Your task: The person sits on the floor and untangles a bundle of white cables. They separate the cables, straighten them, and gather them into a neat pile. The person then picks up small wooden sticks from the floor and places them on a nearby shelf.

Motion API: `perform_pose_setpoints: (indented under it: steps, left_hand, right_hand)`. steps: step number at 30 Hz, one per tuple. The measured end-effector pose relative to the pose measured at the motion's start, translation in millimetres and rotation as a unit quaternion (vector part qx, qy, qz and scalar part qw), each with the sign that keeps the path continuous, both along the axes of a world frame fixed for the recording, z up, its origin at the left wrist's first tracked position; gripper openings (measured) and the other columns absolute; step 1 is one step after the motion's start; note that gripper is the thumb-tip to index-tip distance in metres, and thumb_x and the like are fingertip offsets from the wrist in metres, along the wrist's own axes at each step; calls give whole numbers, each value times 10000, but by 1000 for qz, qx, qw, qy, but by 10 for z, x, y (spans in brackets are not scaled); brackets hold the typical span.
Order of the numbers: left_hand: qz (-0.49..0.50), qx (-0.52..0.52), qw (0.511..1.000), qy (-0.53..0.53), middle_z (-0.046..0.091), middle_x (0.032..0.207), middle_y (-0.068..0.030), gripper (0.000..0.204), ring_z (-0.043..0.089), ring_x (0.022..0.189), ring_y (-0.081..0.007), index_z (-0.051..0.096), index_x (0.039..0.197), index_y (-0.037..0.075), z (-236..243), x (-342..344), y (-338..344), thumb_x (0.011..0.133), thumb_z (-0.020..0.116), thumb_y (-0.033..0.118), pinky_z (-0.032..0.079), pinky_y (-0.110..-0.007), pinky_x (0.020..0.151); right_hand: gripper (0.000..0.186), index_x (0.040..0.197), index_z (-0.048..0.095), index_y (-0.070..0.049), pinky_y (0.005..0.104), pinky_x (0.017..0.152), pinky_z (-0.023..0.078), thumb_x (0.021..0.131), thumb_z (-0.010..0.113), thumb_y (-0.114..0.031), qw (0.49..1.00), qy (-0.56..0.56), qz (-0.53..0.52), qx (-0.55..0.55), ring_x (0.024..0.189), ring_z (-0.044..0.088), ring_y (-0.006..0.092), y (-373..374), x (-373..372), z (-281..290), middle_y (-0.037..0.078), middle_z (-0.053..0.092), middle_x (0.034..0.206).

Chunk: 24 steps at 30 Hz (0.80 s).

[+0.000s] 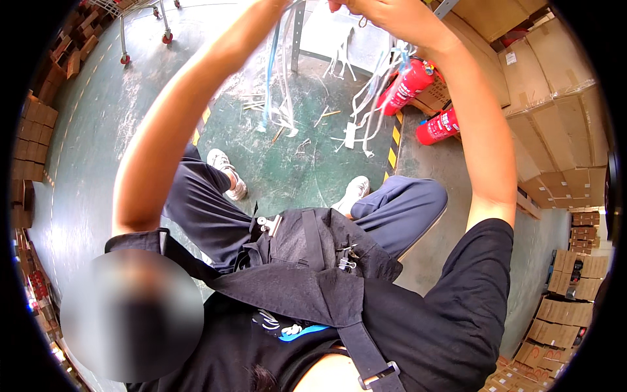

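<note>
Both arms reach up to the top edge of the head view. The left hand is cut off there; only the forearm shows. My right hand is partly visible, its fingers bent and pressed together, and what they grip lies beyond the edge. A small metal ring hangs just below those fingers. Long white and blue strands, like cords or ties, hang down by the left wrist. A tangled bundle of white and blue strands hangs under the right hand, beside a grey metal post.
Two red fire extinguishers stand or lean at the right, near stacked cardboard boxes. Loose scraps lie on the green floor before my feet. Yellow-black tape marks the floor. A wheeled metal cart stands at the upper left.
</note>
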<state>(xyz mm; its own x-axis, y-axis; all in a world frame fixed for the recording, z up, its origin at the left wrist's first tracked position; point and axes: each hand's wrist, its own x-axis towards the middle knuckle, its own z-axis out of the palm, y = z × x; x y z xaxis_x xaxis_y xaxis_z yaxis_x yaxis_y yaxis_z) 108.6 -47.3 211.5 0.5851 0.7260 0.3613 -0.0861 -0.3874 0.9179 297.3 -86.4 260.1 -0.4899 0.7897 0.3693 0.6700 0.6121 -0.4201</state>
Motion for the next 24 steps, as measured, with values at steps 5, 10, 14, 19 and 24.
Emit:
perform_pose_setpoints:
  steps: [5, 10, 14, 19, 24]
  left_hand:
    - [-99, -220, 970, 33, 362, 572, 57, 477, 321, 475, -51, 586, 909, 95, -37, 0, -30, 970, 376, 519, 277, -232, 440]
    - [-57, -92, 988, 107, 298, 591, 80, 401, 224, 497, -27, 538, 886, 109, -97, -249, 108, 974, 434, 486, 180, -216, 451]
    - [-61, -116, 989, 65, 273, 565, 95, 349, 200, 463, -12, 491, 785, 141, -23, -361, 241, 980, 467, 430, 152, -207, 419]
    - [16, -173, 984, 47, 307, 541, 74, 260, 242, 416, -37, 445, 727, 166, 65, -550, 507, 955, 482, 286, 176, -219, 369]
    - [20, -136, 989, 57, 303, 532, 77, 290, 239, 413, -33, 441, 718, 170, 137, -578, 615, 963, 482, 320, 169, -219, 368]
  right_hand:
    - [248, 913, 623, -22, 294, 654, 451, 951, 493, -229, 998, 40, 55, -12, 683, 554, 122, 81, 67, -108, 45, 595, 712]
    - [347, 915, 643, -90, 210, 494, 315, 972, 491, -396, 973, 138, -3, -188, 534, 386, 34, -25, 16, -243, -54, 455, 607]
    - [378, 1039, 590, -92, 219, 534, 402, 943, 505, -447, 891, 256, 9, -375, 517, 475, 86, -83, 175, -336, 12, 525, 692]
    - [501, 1279, 410, -9, 226, 580, 491, 885, 583, -266, 860, 360, 8, -361, 595, 571, 92, -249, 309, -517, 89, 607, 921]
    - [452, 1277, 435, 1, 232, 590, 491, 877, 524, -189, 866, 390, -26, -311, 616, 588, 101, -281, 462, -702, 123, 644, 928]
